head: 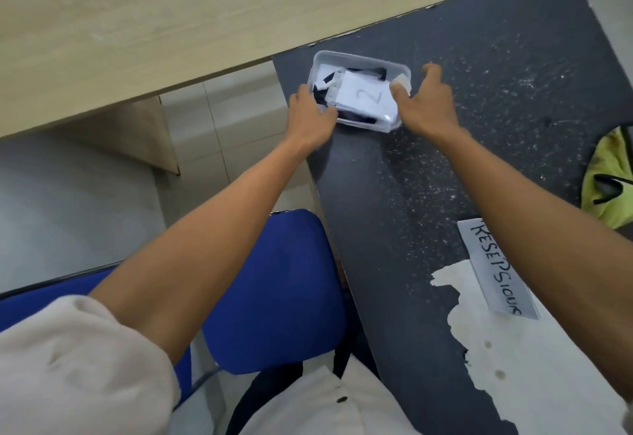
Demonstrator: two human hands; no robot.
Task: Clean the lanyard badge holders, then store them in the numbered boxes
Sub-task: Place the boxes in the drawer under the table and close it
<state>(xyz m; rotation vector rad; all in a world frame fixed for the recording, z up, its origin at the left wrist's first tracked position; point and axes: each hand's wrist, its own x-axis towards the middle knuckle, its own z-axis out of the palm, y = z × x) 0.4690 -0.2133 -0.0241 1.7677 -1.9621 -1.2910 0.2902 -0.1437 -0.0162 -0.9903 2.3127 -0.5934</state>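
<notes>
Dark speckled desk [479, 167], far corner: numbered box [363, 58], long axis running hand to hand. Left hand [310, 112] grips its left end; right hand [428, 105] spread open at the right end.

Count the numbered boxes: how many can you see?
1: a clear plastic box labelled 2, at the dark table's far corner, between the left hand and right hand. Others may be off camera.
</notes>
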